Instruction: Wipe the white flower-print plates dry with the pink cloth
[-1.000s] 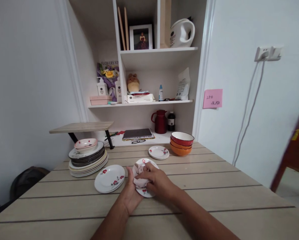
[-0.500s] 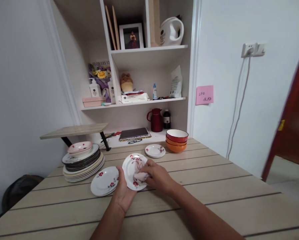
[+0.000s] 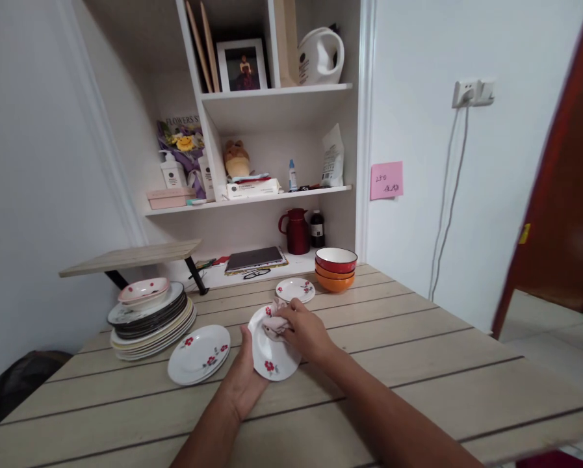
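Observation:
A small white plate with red flowers (image 3: 277,357) is tilted up above the table, gripped at its left edge by my left hand (image 3: 245,374). The thumb shows along the rim; the other fingers are hidden beneath. My right hand (image 3: 305,329) is closed on a crumpled pale pink cloth (image 3: 275,324), pressed to the upper part of the plate's face. Left of my left hand lies a short stack of similar flowered plates (image 3: 198,354). Beyond my right hand sit some smaller flowered plates (image 3: 295,290).
At the left stands a tall stack of plates (image 3: 149,330) topped by dotted bowls (image 3: 143,292), beside a raised wooden stand (image 3: 130,255). Stacked red and orange bowls (image 3: 336,268) stand at the back right. Behind are a red jug (image 3: 297,232), glasses (image 3: 257,274) and a laptop (image 3: 253,259).
The cloth in my right hand has moved from the plate's right-middle area to its upper part. The plate has turned in my left hand. The whole view has shifted slightly.

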Action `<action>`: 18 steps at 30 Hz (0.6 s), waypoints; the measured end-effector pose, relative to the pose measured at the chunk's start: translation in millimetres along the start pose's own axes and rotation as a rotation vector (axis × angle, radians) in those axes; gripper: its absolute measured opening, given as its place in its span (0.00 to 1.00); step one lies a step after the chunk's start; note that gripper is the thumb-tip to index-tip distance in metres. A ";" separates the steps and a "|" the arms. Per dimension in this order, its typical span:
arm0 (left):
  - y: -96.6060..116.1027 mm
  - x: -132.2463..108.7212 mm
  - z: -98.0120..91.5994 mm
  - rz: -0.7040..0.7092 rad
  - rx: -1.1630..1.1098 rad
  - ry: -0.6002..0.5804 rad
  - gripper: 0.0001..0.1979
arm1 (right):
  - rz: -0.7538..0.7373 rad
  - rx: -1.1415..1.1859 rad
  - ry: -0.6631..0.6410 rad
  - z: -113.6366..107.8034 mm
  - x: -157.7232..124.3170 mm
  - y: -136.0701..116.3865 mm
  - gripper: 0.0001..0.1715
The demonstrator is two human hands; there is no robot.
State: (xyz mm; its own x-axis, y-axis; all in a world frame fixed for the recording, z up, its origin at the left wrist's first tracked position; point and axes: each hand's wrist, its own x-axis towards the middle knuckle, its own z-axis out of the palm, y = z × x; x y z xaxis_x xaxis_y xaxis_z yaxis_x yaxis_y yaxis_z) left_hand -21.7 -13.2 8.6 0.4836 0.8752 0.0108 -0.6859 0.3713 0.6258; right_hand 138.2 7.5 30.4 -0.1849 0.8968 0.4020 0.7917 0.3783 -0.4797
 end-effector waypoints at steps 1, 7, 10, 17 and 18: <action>-0.4 -0.6 0.4 -0.005 0.002 0.000 0.28 | -0.009 0.007 0.001 0.5 0.1 -0.2 0.23; -2.8 -4.6 2.0 -0.058 -0.004 -0.032 0.31 | -0.095 0.064 0.002 2.5 -0.4 -2.6 0.20; -3.3 -4.5 2.5 -0.071 -0.001 -0.037 0.32 | -0.145 0.092 -0.016 4.9 -1.2 -5.2 0.23; -2.2 -3.4 -0.7 -0.041 -0.009 -0.033 0.30 | -0.292 0.142 -0.104 8.7 -6.2 -11.5 0.26; -1.3 -3.6 -1.6 -0.034 -0.008 -0.027 0.31 | -0.313 0.153 -0.118 7.8 -7.1 -12.3 0.26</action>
State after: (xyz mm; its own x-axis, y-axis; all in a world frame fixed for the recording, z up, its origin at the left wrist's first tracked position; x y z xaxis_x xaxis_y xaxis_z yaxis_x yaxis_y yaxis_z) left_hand -23.4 -16.4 6.5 0.5212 0.8534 0.0111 -0.6734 0.4032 0.6197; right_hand 125.3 -1.7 27.4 -0.4770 0.7494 0.4593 0.5915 0.6602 -0.4629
